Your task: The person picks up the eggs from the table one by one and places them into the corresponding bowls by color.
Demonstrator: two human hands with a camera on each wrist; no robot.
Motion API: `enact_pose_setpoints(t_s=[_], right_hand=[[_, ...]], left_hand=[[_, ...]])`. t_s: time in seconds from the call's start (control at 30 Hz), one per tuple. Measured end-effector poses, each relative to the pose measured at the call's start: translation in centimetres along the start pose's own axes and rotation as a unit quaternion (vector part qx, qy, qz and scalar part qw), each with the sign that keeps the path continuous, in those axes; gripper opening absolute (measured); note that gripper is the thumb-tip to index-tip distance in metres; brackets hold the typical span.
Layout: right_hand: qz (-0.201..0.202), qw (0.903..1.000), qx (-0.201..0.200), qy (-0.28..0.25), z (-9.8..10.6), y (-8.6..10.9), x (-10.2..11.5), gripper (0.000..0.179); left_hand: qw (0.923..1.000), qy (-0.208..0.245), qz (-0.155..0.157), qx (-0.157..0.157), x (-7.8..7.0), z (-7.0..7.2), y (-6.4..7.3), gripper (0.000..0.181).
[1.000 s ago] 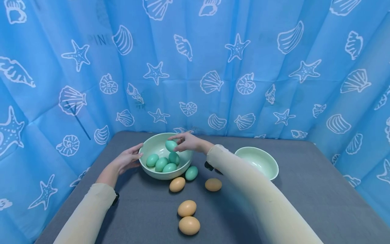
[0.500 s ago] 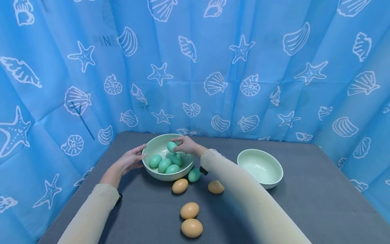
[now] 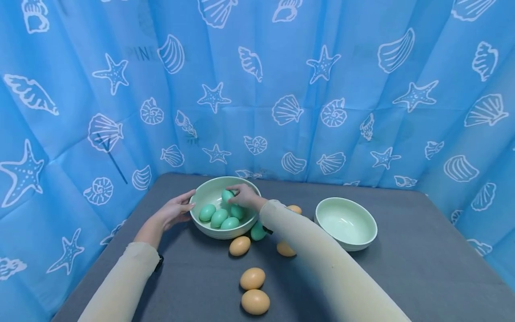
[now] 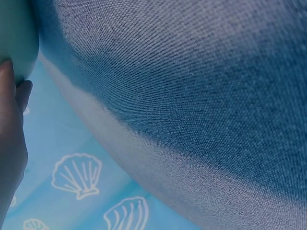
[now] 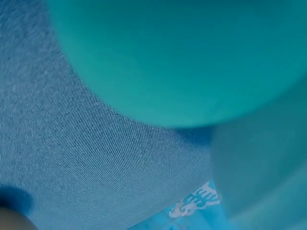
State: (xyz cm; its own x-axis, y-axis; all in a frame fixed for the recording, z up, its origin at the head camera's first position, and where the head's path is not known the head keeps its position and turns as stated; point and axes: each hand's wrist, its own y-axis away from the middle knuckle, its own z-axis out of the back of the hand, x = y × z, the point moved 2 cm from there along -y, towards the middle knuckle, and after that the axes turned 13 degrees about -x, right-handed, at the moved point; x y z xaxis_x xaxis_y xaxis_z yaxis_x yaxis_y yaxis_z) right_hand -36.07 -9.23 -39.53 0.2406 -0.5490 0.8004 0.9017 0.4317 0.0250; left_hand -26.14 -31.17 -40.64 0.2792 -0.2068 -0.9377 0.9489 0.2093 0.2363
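In the head view, my right hand (image 3: 245, 197) pinches a green egg (image 3: 227, 195) inside the large pale green bowl (image 3: 209, 234). Several other green eggs (image 3: 219, 218) lie together at the near side of that bowl. My left hand (image 3: 175, 210) holds the bowl's left rim; in the left wrist view, its fingers (image 4: 8, 96) touch the bowl's outer wall (image 4: 19, 43). Against the bowl's right side outside lies another green egg (image 3: 258, 231), partly covered by the right wrist. A large blurred green shape (image 5: 177, 67) fills the top of the right wrist view.
Several light brown eggs lie on the grey-covered table (image 3: 193, 277): one near the bowl (image 3: 239, 246), two in front (image 3: 255, 302), others partly behind the right sleeve (image 3: 295, 209). A smaller pale green bowl (image 3: 346, 221) stands to the right. A blue shell-print curtain (image 3: 257, 89) hangs behind.
My right hand has lowered the green egg deeper into the large bowl, close to the eggs there. The left hand keeps its place at the rim. The head view has shifted slightly.
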Motion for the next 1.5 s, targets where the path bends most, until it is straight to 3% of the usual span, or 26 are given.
enact_pose_setpoints(t_s=[0.43,0.87,1.23,1.5], right_hand=[[0.015,0.9974,0.021,0.067,-0.2,0.3,-0.1,0.042],[0.01,0.9976,0.021,0.065,-0.3,0.5,-0.4,0.034],[-0.003,0.9998,-0.007,0.018,1.0,1.1,0.1,0.037],[-0.008,0.9988,-0.035,-0.035,2.7,2.8,1.1,0.037]], left_hand=[[0.9999,-0.002,-0.002,0.012,-0.2,-0.3,0.0,0.063],[0.9997,-0.006,-0.012,0.018,-0.1,-0.5,0.0,0.063],[0.9998,-0.011,-0.008,0.015,0.1,-0.4,0.0,0.064],[0.9998,-0.013,-0.011,0.014,0.1,0.1,0.3,0.064]])
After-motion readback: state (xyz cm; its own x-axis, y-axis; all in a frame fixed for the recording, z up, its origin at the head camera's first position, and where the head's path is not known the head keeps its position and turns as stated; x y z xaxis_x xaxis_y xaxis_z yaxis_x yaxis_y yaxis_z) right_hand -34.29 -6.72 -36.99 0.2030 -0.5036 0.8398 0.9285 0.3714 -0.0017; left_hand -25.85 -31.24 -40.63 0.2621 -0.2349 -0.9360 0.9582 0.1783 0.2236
